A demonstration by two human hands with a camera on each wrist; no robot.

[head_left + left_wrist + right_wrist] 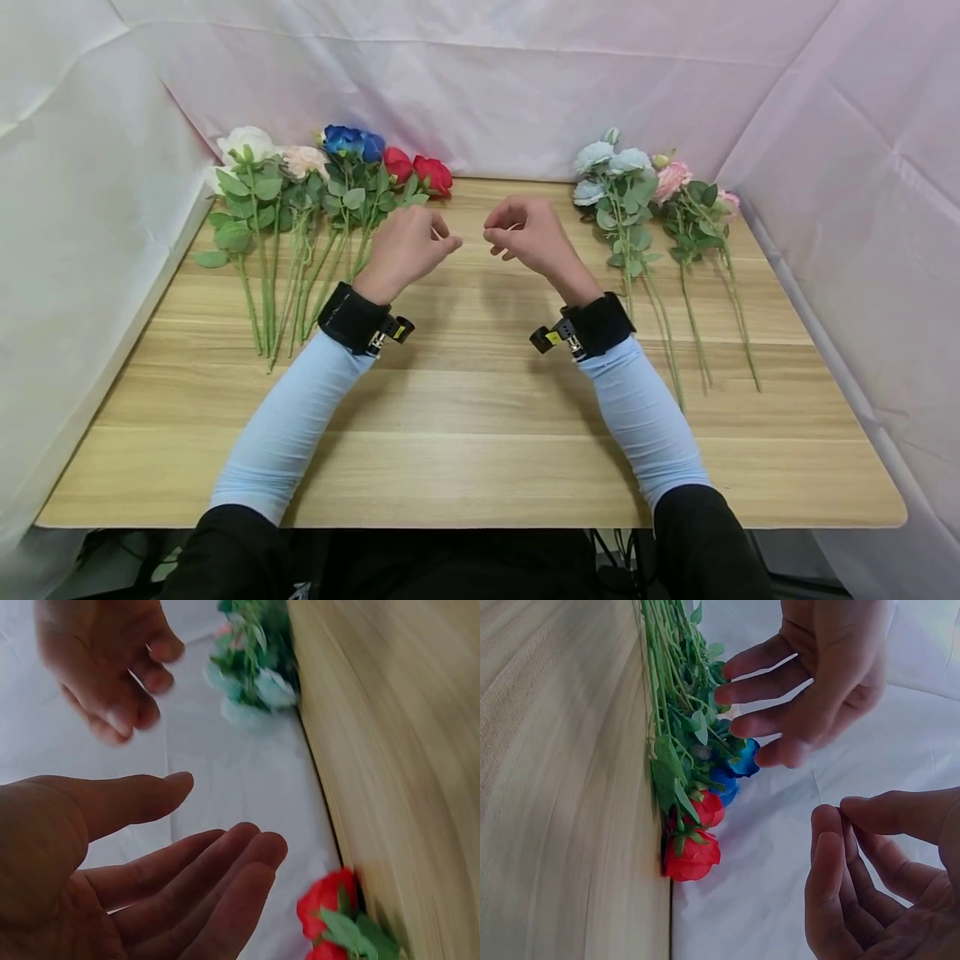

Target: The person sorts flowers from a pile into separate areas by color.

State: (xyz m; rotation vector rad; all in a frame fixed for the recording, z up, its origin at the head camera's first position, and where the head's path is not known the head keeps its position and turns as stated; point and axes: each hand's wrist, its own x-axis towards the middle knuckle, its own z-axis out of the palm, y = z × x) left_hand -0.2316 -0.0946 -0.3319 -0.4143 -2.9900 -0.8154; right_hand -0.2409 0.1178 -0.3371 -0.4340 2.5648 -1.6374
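Note:
Above the middle of the table, my left hand (406, 247) hovers with nothing in its grasp, thumb apart from loosely bent fingers (225, 900). My right hand (534, 237) faces it across a small gap, also holding nothing; in the right wrist view its thumb tip (862, 810) comes close to the index finger. Nearest the left hand lie red roses (433, 175), with blue flowers (348, 142), a pale pink flower (303, 160) and white flowers (251, 143) further left. Right of the right hand are light blue flowers (630, 161) and pink flowers (672, 179).
Green stems (266, 300) of the left group point toward the front of the wooden table (480, 450). Stems (738, 317) of the right group do likewise. White cloth (510, 92) hangs behind the table and at both sides.

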